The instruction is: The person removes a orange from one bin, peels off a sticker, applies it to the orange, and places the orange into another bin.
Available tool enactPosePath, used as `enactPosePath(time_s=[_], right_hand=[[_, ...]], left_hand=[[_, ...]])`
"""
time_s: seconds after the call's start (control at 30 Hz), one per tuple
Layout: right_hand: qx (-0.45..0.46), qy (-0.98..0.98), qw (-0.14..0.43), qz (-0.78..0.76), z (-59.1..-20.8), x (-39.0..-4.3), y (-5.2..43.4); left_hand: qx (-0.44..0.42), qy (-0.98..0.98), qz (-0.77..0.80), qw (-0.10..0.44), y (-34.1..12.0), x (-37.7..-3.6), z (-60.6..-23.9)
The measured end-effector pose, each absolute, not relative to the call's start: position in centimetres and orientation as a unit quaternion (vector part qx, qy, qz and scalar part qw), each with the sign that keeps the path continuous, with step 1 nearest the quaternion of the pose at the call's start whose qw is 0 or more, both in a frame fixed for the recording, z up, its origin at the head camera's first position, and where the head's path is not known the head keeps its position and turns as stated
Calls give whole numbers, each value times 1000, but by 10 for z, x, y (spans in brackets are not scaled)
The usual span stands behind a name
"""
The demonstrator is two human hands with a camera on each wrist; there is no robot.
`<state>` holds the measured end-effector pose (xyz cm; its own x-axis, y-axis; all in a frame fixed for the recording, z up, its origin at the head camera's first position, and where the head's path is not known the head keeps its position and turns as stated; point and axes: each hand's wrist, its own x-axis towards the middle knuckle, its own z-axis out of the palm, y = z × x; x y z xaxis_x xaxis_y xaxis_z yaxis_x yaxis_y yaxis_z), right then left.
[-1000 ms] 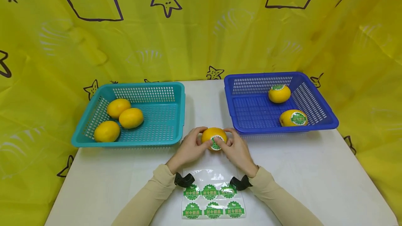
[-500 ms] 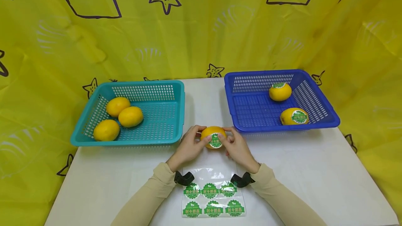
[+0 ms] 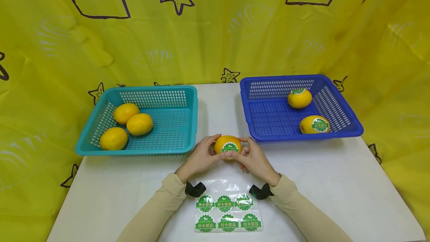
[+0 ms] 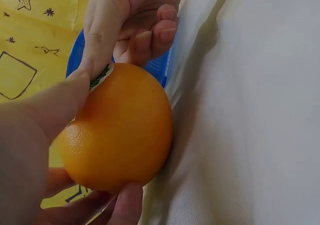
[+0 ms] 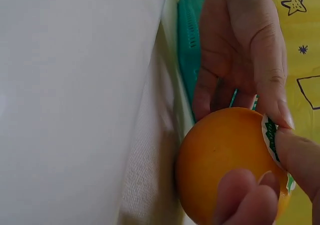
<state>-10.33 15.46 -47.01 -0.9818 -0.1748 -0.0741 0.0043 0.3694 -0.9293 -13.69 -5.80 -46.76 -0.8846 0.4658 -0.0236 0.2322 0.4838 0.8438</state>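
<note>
Partly hidden sticker [image 3: 230, 148], both hands [image 3: 201, 157] [image 3: 253, 159] gripping orange [image 3: 227, 144], thumbs pressing.

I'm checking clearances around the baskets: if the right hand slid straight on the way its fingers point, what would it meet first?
The right hand points up-left, so its fingers already meet the orange; beyond lies the left hand.

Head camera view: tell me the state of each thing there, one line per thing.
Orange fruit with green sticker: held by left hand and right hand.
Teal plastic basket: holds three unlabelled fruits.
Blue plastic basket: holds two labelled fruits.
Clear sticker sheet: flat on white table, six stickers left.
</note>
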Motion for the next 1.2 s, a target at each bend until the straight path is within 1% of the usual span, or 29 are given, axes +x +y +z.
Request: enactPosePath(time_s=[0.13, 0.23, 0.5, 0.77, 0.93, 1.2], right_hand=[[-62, 827, 82, -553, -469, -104, 155], [-65, 817, 97, -564, -469, -106, 156], [-89, 754, 166, -629, -470, -115, 164], [-80, 716, 195, -665, -469, -114, 165], [-74, 700, 204, -680, -469, -112, 166], [-76, 693, 203, -688, -471, -108, 169]], left_hand=[[210, 836, 491, 128, -59, -139, -469], [208, 808, 533, 140, -60, -142, -474], [178, 725, 632, 209, -70, -146, -485], [170, 702, 642, 258, -76, -147, -485], [164, 695, 645, 271, -77, -147, -483], [190, 701, 634, 264, -78, -144, -483]])
